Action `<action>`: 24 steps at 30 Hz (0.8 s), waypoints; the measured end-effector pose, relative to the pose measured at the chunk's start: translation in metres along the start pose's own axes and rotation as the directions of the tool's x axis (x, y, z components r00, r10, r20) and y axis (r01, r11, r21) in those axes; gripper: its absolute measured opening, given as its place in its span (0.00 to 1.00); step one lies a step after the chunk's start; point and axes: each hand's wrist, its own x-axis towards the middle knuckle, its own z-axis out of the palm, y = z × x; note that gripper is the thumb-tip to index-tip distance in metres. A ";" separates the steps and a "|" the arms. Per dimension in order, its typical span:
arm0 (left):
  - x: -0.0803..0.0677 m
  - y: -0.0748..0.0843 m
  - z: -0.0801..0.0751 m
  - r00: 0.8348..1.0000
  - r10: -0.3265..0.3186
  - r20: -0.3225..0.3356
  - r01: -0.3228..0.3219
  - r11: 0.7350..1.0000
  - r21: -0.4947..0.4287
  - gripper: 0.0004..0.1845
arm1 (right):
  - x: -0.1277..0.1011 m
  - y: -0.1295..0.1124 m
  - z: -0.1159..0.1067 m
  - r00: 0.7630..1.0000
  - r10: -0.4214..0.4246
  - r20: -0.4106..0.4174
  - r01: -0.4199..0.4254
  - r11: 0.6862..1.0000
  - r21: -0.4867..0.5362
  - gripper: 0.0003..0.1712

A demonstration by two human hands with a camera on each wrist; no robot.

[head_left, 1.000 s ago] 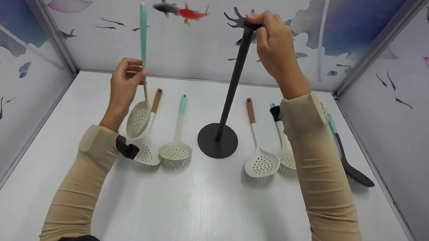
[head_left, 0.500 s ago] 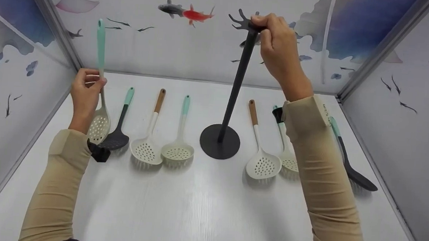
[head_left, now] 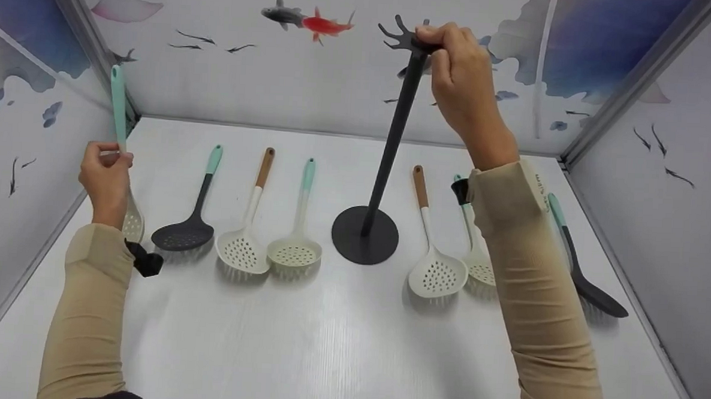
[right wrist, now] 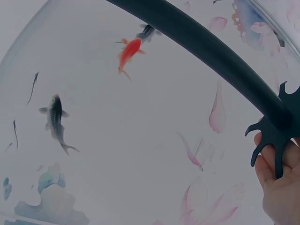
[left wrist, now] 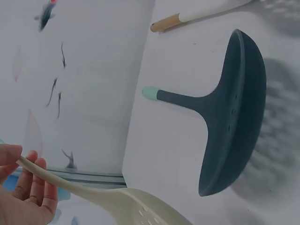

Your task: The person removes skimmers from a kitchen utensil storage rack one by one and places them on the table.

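Observation:
My left hand (head_left: 105, 179) pinches the shaft of a cream slotted skimmer (head_left: 119, 108) with a mint handle, held upright at the table's far left. Its perforated bowl (left wrist: 140, 206) shows in the left wrist view; in the head view the hand and wrist hide part of it. To its right lies a black skimmer (head_left: 183, 234) with a mint handle tip. My right hand (head_left: 465, 87) grips the hooked top of a black utensil stand (head_left: 392, 135), whose post rises from a round base. No utensil hangs on the visible hooks (right wrist: 262, 140).
Left of the stand lie a brown-handled white skimmer (head_left: 242, 251) and a mint-handled cream skimmer (head_left: 294, 252). On its right are another brown-handled skimmer (head_left: 438, 275), a cream skimmer (head_left: 479, 271) partly behind my right sleeve, and a black utensil (head_left: 594, 297). Printed walls (head_left: 217, 79) enclose the table.
My left hand has carried the cream skimmer left and down, past the black skimmer to the far left. The right hand stays on the stand's top.

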 end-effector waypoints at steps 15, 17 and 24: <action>0.003 -0.024 0.012 0.996 -0.054 0.066 0.041 0.982 0.184 0.02 | -0.005 0.001 -0.007 1.000 0.014 -0.027 -0.014 1.000 -0.009 0.20; 0.003 -0.025 0.015 0.995 -0.050 0.089 0.029 0.973 0.229 0.06 | -0.006 0.001 -0.007 1.000 0.013 -0.027 -0.013 1.000 -0.007 0.20; 0.003 -0.032 0.017 0.936 -0.103 0.335 -0.024 0.935 0.354 0.25 | -0.006 0.003 -0.007 0.999 -0.008 -0.033 0.008 1.000 -0.014 0.19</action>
